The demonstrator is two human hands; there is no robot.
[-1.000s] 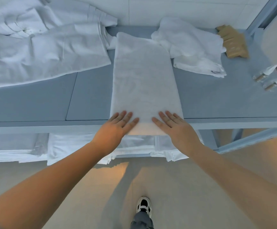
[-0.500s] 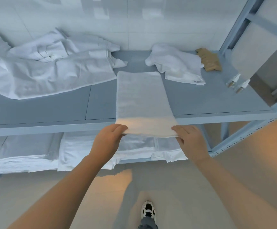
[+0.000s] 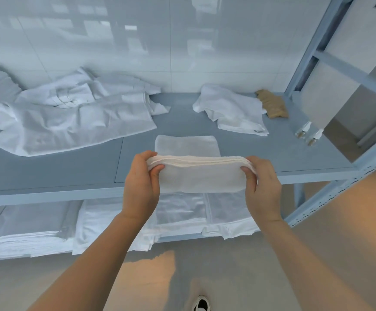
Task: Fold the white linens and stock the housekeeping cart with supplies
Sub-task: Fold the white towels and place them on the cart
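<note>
A folded white towel [image 3: 199, 176] has its near end lifted off the grey shelf top [image 3: 47, 171], and its far end [image 3: 185, 144] still lies flat on that surface. My left hand [image 3: 141, 187] grips the lifted end's left corner, thumb on the near face. My right hand [image 3: 262, 187] grips the right corner the same way. The layered fold edge faces up between my hands. A large rumpled white sheet [image 3: 70, 117] lies at the back left, and a smaller crumpled white towel [image 3: 232, 108] at the back right.
A tan cloth [image 3: 272, 105] lies by the back right post. Two small bottles [image 3: 308, 134] stand near the right edge. Stacks of folded white linen [image 3: 36, 232] fill the lower shelf. The blue rack frame [image 3: 312, 52] rises at right. My shoe [image 3: 201, 305] is on the floor.
My hands went from pressing flat on the towel's near end to gripping its corners and lifting that end up and toward the far end. The view tilted up.
</note>
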